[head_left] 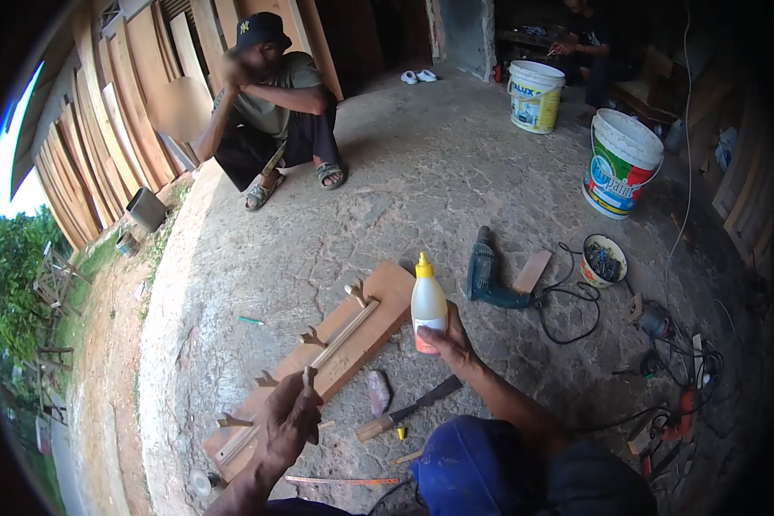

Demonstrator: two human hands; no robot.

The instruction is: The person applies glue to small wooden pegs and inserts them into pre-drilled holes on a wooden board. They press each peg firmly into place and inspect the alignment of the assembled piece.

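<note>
Down on the cracked concrete floor [456, 172], the person's left hand [291, 420] is clenched around a small wooden peg [309, 378], which stands upright above the fist, while the right hand [450, 342] grasps a white glue bottle [427, 305] with a yellow nozzle, held upright with its tip pointing up. The bottle sits to the right of the peg and a little farther from the person, the two well apart, with the board between and beyond them. That long wooden board [353, 340] lies flat on the floor, its long axis running from the lower left near the left hand up to the right near the bottle; a thin strip runs along it and several similar pegs stand on it in a row. The left hand is the nearer one to the board's lower end, the right hand nearer its upper end. A chisel [408, 411] lies just right of the board, a green power drill [488, 275] beyond the bottle. Farther right, a small bowl [586, 273] holds dark metal bits, too small to identify; two white buckets [621, 163] stand behind, their contents hidden. Another person [271, 103] squats by leaning planks.
</note>
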